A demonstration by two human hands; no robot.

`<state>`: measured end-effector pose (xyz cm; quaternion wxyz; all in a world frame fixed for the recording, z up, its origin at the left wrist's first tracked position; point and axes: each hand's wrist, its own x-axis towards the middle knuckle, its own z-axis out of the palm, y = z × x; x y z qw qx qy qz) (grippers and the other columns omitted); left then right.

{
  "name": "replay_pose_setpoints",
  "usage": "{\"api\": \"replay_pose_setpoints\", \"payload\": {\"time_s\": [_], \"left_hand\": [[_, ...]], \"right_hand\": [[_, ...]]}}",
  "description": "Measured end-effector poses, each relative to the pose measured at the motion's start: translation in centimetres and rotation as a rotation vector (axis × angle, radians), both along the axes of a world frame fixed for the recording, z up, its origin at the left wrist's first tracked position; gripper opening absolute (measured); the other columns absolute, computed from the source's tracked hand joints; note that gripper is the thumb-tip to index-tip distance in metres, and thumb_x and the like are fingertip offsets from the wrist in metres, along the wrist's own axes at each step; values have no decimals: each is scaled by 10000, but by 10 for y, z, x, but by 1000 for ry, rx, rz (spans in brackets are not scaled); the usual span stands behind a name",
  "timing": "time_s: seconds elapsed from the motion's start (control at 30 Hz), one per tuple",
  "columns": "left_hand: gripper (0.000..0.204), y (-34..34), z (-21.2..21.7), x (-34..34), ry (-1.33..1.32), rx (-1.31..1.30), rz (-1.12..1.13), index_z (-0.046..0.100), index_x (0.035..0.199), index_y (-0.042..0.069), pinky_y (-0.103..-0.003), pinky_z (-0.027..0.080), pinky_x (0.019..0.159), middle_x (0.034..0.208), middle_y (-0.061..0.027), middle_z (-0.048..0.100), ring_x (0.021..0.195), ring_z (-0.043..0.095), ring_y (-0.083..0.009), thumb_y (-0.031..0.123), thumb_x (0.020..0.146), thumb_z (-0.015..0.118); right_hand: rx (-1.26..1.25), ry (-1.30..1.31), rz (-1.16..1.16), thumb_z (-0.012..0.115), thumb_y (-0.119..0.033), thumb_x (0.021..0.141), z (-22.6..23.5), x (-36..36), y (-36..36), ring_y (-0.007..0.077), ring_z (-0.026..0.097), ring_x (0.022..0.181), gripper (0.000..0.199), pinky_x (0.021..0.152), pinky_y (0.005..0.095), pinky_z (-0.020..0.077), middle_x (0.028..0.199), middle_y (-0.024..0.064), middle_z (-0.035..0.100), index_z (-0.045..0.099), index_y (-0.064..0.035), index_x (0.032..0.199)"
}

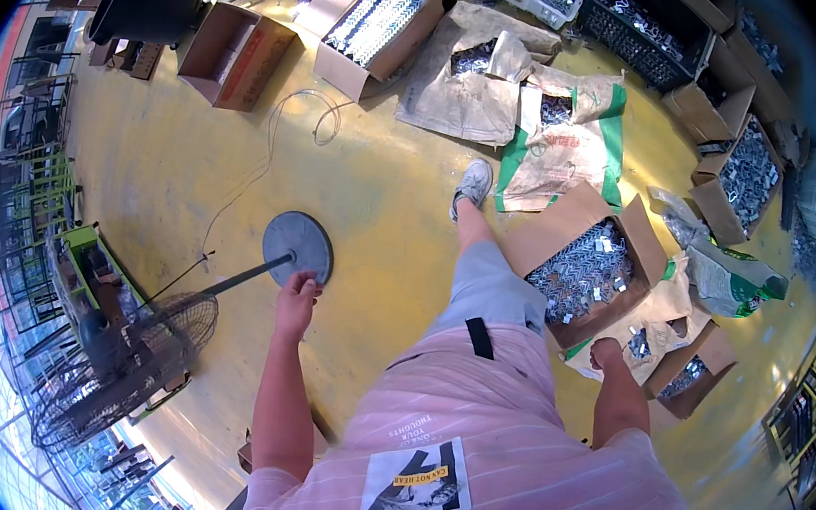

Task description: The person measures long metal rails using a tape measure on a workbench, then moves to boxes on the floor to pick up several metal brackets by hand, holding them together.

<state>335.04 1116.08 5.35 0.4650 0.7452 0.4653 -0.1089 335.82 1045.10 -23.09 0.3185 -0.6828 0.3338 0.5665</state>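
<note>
My left hand (pixel 298 293) hangs in front of the round grey base (pixel 300 248) of a standing fan, which lies beyond it in the view. Its fingers are loosely curled and a little apart, with nothing seen in them. My right hand (pixel 605 354) is closed in a fist, and no object shows in it. Beside that hand are an open cardboard box (pixel 564 235) full of small bent metal parts (pixel 582 275) and a torn paper sack (pixel 665 337) with more metal pieces. One foot in a grey-white shoe (pixel 475 182) is stepped forward on the yellow floor (pixel 385 192).
The fan's wire cage (pixel 129 359) is at the left, and a thin cable (pixel 265 143) trails over the floor. Ahead are paper sacks (pixel 466 100), a box of stacked shiny parts (pixel 353 73) and a black crate (pixel 645 30). Several more boxes (pixel 711 204) line the right.
</note>
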Motion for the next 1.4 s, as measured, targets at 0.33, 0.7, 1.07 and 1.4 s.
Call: {"api": "replay_pose_setpoints", "payload": {"time_s": [0.33, 0.7, 1.07, 1.4], "left_hand": [[312, 37, -187, 362, 366, 21, -829, 651, 1170, 31, -386, 527, 886, 1066, -189, 713, 999, 691, -324, 231, 950, 555], [514, -5, -609, 706, 201, 311, -1161, 507, 1373, 105, -443, 441, 1058, 1438, -201, 455, 1261, 504, -403, 208, 880, 607], [891, -32, -678, 703, 260, 515, -1208, 350, 1519, 143, -666, 351, 1030, 1495, -162, 396, 1405, 270, -448, 564, 822, 713], [774, -29, -671, 642, 29, 823, -1973, 342, 1524, 279, -676, 478, 960, 1632, -53, 128, 1459, 55, -519, 106, 829, 636]], "right_hand": [[-12, -664, 135, 546, -197, 915, -99, 456, 291, 350, 671, 1045, 372, 918, 397, 517, 1072, 226, 699, 641, -56, 1246], [-459, -813, 541, 686, -230, 895, -359, 637, 329, 359, 293, 1452, 694, 1120, 475, 344, 1560, 132, 349, 377, -245, 1516], [-412, -907, 625, 630, -194, 832, -431, 567, 373, 442, 252, 1408, 730, 1031, 647, 310, 1507, 231, 329, 348, -70, 1495], [-445, -710, 412, 510, -117, 930, -399, 536, 378, 345, 415, 1329, 490, 858, 493, 545, 1406, 157, 416, 421, -149, 1411]]}}
